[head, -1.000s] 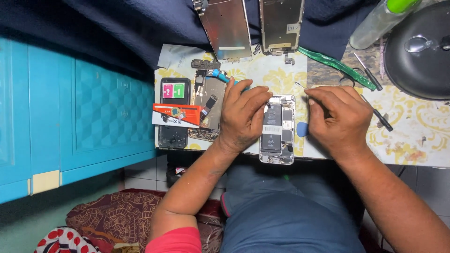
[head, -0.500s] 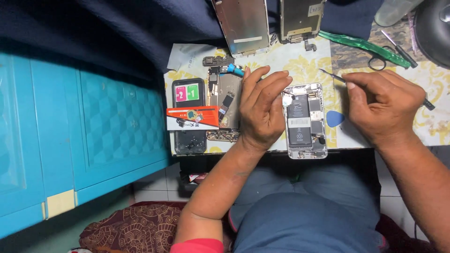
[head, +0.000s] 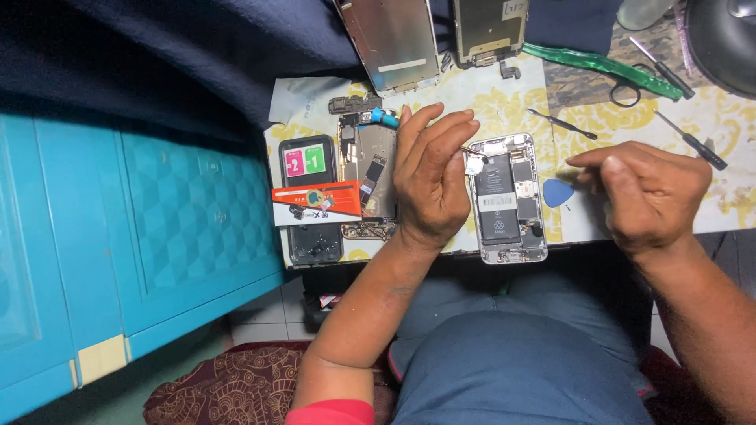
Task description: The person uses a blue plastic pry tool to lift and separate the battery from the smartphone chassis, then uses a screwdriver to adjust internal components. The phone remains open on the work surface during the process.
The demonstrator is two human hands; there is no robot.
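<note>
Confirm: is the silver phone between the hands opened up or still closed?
Open. The silver phone body lies face-up with no screen on it; its black battery and internal boards are exposed. The left hand rests beside it.

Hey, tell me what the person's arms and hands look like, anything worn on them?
Both hands, the left hand and the right hand, are bare, with no gloves, and no rings or watch that I can see. The forearms are uncovered. A short red sleeve shows at the left upper arm; the right sleeve is out of view.
</note>
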